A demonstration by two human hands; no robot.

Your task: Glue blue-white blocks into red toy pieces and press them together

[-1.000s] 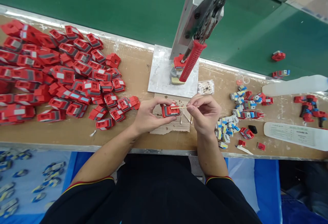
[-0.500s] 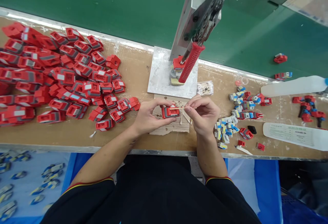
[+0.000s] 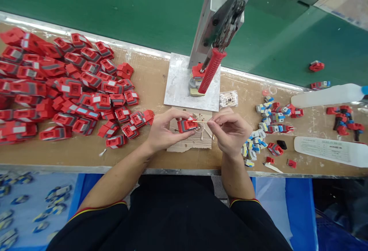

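My left hand (image 3: 165,130) is closed on a small red and grey plastic toy part (image 3: 186,125), gripped between thumb and fingers. Between thumb and fingertips, my right hand (image 3: 230,131) pinches a cotton swab (image 3: 203,121); its thin stick points left and the tip meets the right end of the red part. Beneath both hands lies a torn piece of cardboard (image 3: 188,146) with dark spots and a few loose swabs (image 3: 202,133). Behind the hands stands a lever press with a red handle (image 3: 212,71) on a metal base plate (image 3: 176,86).
A large heap of red parts (image 3: 71,87) covers the left of the bench. To the right are a pack of swabs (image 3: 229,99), white-and-blue parts (image 3: 254,143) and two plastic bottles (image 3: 327,95). Blue bins (image 3: 301,209) sit below the bench edge.
My left hand has moved slightly left and tilted the red part. The swab now touches its right end instead of lying across its top. The view has shifted a little.
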